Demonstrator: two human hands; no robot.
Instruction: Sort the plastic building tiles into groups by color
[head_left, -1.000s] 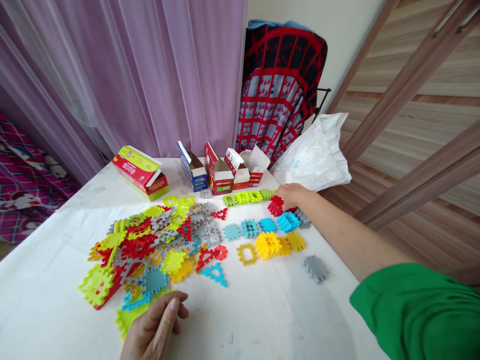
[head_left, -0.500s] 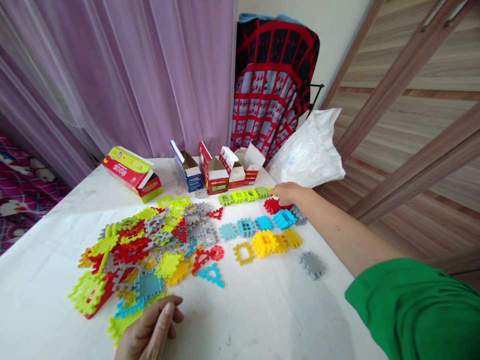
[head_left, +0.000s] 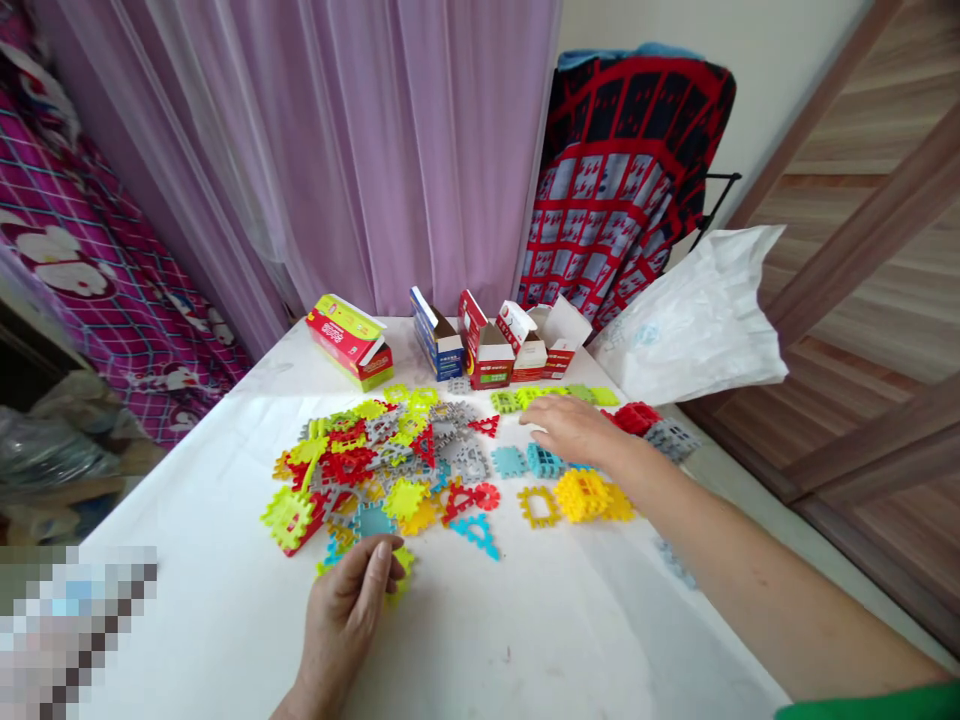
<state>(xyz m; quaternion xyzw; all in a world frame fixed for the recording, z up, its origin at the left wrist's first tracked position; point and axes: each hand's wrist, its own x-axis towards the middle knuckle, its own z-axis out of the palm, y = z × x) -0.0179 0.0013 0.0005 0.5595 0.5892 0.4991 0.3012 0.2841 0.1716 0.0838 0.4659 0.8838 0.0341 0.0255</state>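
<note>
My right hand point(head_left: 566, 428) is over the table between a row of lime-green interlocking tiles point(head_left: 517, 400) and a light-blue tile point(head_left: 509, 461). Its fingers reach out to the left with no piece visible in them. My left hand point(head_left: 352, 600) rests at the near edge of a mixed heap of plastic building tiles point(head_left: 405, 498), fingers curled in and thumb laid against them, no piece showing. Sorted groups lie at right: yellow tiles point(head_left: 582, 495), teal tiles point(head_left: 544, 460), red tiles point(head_left: 636, 418) and grey tiles point(head_left: 672, 440). My right forearm partly covers some blue and grey pieces.
Several small open cartons stand at the back, including a blue box point(head_left: 438, 340) and a red box point(head_left: 486, 350). A red-and-green box point(head_left: 349, 345) lies left of them. A white plastic bag point(head_left: 690, 320) sits at the back right corner of the white table point(head_left: 480, 640).
My right hand has drawn back from the right end of the lime-green row towards the left and nearer to me. My left hand stays by the heap. The whole view has shifted leftward.
</note>
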